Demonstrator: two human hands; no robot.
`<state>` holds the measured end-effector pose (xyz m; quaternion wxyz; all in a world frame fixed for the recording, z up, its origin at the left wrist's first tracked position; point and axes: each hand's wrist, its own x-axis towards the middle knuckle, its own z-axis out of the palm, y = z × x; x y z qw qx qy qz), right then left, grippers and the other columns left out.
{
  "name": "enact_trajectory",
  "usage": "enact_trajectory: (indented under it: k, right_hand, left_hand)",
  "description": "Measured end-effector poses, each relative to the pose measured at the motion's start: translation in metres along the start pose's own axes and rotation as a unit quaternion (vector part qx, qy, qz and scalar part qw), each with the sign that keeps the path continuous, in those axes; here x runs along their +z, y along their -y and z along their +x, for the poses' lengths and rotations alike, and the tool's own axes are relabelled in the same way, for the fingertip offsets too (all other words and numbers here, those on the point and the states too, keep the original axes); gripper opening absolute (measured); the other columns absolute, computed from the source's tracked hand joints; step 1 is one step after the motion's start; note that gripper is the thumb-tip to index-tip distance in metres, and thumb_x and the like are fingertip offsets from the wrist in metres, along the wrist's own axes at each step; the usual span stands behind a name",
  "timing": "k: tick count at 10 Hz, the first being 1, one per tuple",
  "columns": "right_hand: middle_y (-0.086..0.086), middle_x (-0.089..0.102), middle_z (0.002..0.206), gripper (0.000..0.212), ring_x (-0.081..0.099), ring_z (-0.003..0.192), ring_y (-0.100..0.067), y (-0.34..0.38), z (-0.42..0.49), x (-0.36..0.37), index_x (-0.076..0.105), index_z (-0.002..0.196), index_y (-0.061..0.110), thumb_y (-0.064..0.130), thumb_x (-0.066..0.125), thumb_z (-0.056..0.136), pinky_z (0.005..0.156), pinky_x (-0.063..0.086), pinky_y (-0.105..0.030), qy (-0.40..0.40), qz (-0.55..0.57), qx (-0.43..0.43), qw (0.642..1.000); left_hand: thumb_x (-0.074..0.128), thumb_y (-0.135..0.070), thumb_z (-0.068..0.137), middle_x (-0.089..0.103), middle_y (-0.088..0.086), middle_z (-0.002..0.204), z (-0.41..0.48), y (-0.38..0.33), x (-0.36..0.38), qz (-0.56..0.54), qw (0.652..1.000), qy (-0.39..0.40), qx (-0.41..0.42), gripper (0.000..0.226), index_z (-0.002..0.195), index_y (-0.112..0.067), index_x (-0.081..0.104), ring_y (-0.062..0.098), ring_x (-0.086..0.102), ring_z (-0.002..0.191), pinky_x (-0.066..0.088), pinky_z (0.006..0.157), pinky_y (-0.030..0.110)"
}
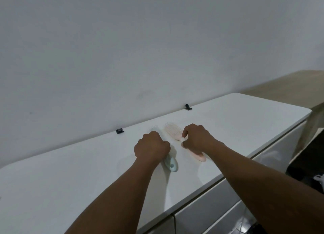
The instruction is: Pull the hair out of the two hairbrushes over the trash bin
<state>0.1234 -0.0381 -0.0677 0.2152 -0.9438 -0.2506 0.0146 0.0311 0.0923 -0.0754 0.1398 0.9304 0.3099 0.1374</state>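
Two hairbrushes lie side by side, bristles up, on a white cabinet top (70, 181). My left hand (151, 147) is closed around the handle of the pale blue hairbrush (171, 165); its handle end with a hole sticks out toward me, and its bristled head shows just beyond my knuckles. My right hand (197, 137) is closed on the handle of the pink hairbrush (172, 129), whose handle tip pokes out under my wrist. Both brushes rest on the surface. No trash bin is in view.
A plain white wall stands right behind the cabinet. Two small black clips (119, 130) (188, 107) sit at the cabinet's back edge. White drawer fronts (219, 198) run below the front edge. A wooden unit (298, 91) stands at the far right.
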Motion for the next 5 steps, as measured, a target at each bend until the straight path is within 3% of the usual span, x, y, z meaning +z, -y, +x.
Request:
enact_trajectory:
  k: [3,4,5]
  right_hand:
    - [-0.009,0.065,0.114,0.040,0.068,0.100,-0.028,0.004,-0.007,-0.020,0.063,0.114,0.010,0.034,0.071,0.083,0.083,0.060,-0.040,0.053,0.029,0.002,0.998]
    - [-0.012,0.063,0.116,0.040,0.069,0.101,-0.032,0.010,-0.017,-0.045,0.064,0.115,0.006,0.033,0.071,0.086,0.080,0.062,-0.042,0.067,0.021,0.006,0.998]
    - [-0.013,0.064,0.112,0.041,0.069,0.098,-0.034,0.016,-0.022,-0.072,0.066,0.115,0.002,0.033,0.070,0.088,0.082,0.061,-0.044,0.048,0.022,-0.006,0.999]
  left_hand:
    - [0.053,-0.055,0.088,0.066,0.005,0.119,0.004,0.004,-0.009,0.027,0.999,0.012,-0.013,0.051,0.121,-0.017,0.060,0.029,0.065,0.109,0.044,0.078,0.034]
    - [0.052,-0.056,0.086,0.070,0.005,0.108,0.007,0.001,-0.022,0.031,0.999,0.005,-0.019,0.049,0.114,-0.017,0.062,0.029,0.069,0.100,0.048,0.076,0.034]
    - [0.054,-0.053,0.089,0.065,0.005,0.108,0.004,-0.013,-0.045,0.022,0.999,-0.029,0.002,0.042,0.103,-0.014,0.055,0.031,0.066,0.103,0.043,0.073,0.033]
